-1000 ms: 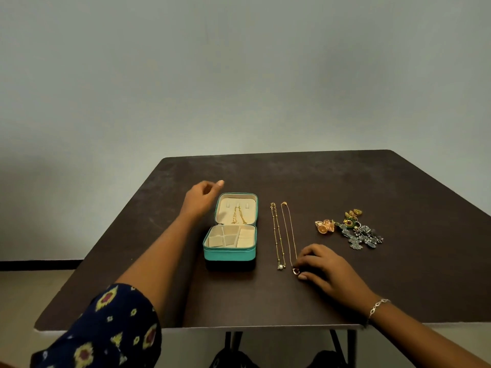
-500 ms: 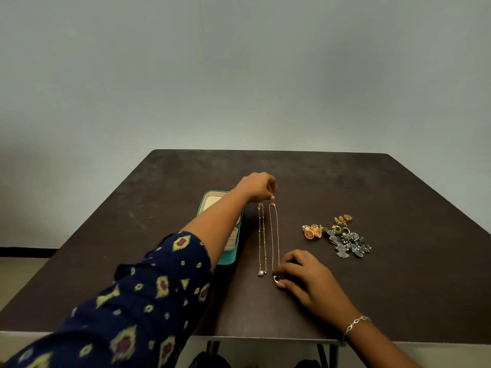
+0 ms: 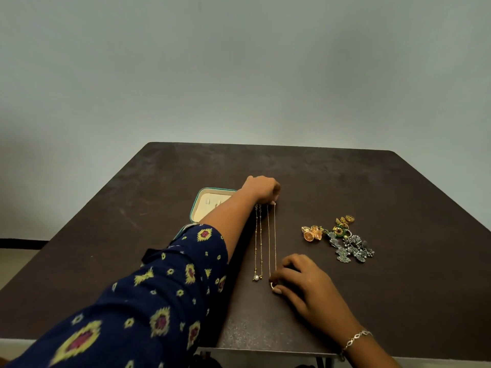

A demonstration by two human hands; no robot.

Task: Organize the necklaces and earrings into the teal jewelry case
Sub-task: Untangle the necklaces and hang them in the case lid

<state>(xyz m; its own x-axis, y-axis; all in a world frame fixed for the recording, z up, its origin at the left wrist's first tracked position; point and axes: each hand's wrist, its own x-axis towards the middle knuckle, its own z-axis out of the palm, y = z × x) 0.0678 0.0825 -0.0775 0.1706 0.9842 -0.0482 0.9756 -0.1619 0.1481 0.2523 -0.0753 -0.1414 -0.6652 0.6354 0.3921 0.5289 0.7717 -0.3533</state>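
Single head-worn wide view, facing forward and down over the table (image 3: 398,301), hands near, wall beyond

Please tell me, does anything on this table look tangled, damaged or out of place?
Only the earrings stand out: gold and silver pieces lie heaped, overlapping, right of the necklaces. The pearl-pendant necklace and the gold chain necklace lie straight, side by side; the left hand and right hand pinch the chain's ends. Nothing looks broken.
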